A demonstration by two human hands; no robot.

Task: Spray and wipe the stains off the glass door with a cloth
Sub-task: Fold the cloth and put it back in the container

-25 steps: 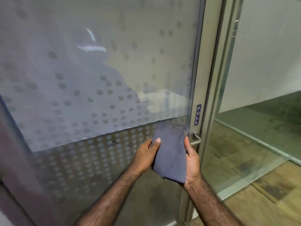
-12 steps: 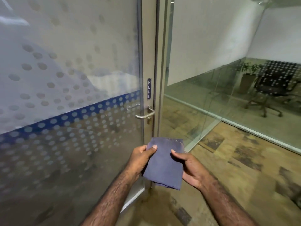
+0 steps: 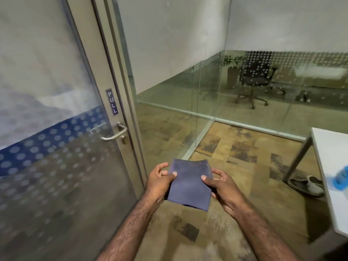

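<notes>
One head-worn camera looks forward and down, close over both forearms, glass door (image 3: 56, 129) at left.

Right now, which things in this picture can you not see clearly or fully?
Head view only:
- Blue object on the white table: cut off by the right edge.
- Cloth underside: hidden; left hand and right hand cover its sides.
- Stains on the glass door: blurred by frosting and reflections.

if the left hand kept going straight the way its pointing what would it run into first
Its fingers point up and to the right, at the folded cloth the left hand already pinches. Past the cloth, the nearest thing in that line looks like the right hand on the far edge, though depth is unclear.
</notes>
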